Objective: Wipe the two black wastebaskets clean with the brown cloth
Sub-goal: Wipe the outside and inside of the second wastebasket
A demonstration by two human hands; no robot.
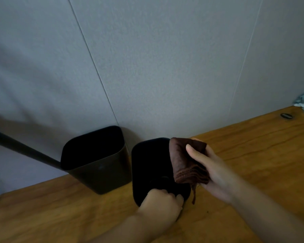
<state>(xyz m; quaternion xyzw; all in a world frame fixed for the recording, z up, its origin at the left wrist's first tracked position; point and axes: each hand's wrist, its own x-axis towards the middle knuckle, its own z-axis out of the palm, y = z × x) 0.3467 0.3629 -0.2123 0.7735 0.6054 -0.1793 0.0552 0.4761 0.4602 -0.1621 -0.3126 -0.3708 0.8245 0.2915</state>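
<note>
Fingers [179, 198] of our left hand [161, 206] are gripping the near wastebasket [147, 165] rim at 6 o'clock; our right hand [212, 172] is pinching the folded brown cloth [184, 162] at 3 o'clock.

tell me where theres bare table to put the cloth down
Bare wood lies right of the right hand, toward the round hole, and along the near edge of the table left of the left hand. It is crowded round the two wastebaskets by the wall.
</note>
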